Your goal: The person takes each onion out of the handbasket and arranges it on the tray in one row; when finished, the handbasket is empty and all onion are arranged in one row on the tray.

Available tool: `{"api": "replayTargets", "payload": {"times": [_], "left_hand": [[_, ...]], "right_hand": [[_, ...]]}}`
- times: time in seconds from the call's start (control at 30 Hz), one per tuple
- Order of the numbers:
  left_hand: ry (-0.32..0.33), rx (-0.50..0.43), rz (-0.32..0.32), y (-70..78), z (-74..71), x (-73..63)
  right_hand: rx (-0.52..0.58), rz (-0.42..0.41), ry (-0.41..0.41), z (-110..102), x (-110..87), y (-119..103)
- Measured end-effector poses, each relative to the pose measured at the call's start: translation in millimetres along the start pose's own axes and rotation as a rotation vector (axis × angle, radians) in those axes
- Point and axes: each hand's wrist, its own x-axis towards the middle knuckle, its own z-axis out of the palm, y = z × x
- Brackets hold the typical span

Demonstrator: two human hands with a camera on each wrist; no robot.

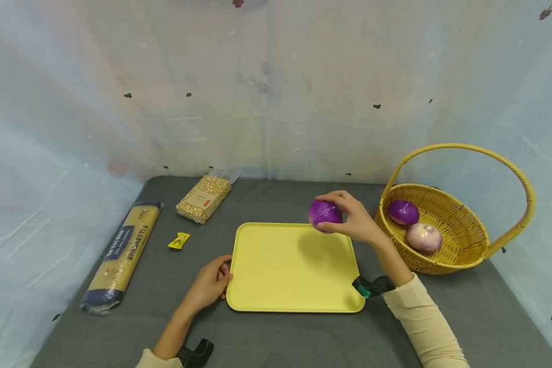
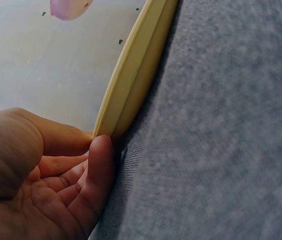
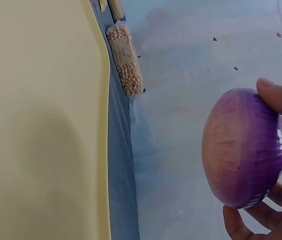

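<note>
My right hand grips a purple onion between thumb and fingers, up over the far right part of the yellow tray. The onion's glossy purple side and paler face show in the right wrist view, with the tray below it. At the tray's left edge my left hand pinches the rim between thumb and fingers, as the left wrist view shows close up. To the right, a wicker basket with a tall handle holds another purple onion and a paler, whitish-purple onion.
Left of the tray lie a long pack of spaghetti, a clear bag of yellowish kernels and a small yellow wrapped packet. A dark grey cloth covers the table. Pale sheeting hangs behind it.
</note>
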Motion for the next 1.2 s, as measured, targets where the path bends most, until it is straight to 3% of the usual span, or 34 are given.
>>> {"api": "replayTargets", "payload": {"times": [0.23,0.47,0.63,0.9,1.2], "left_hand": [[-0.004,-0.001,0.005,0.2,-0.5,-0.4],[-0.008,-0.003,0.007,-0.3,-0.4,-0.3],[-0.005,-0.010,-0.007,0.3,0.1,-0.4],[-0.002,-0.001,-0.012,1.4,-0.8,-0.3],[-0.003,-0.011,0.013,1.8,-0.8,-0.8]], "right_hand": [[-0.006,-0.045,-0.008,14,6.2,16],[0.016,-0.068,-0.039,27,13.2,11],[0.022,-0.038,-0.064,35,17.1,0],[0.080,-0.019,-0.114,39,22.1,-37],[0.103,-0.035,-0.114,66,33.0,-6]]}}
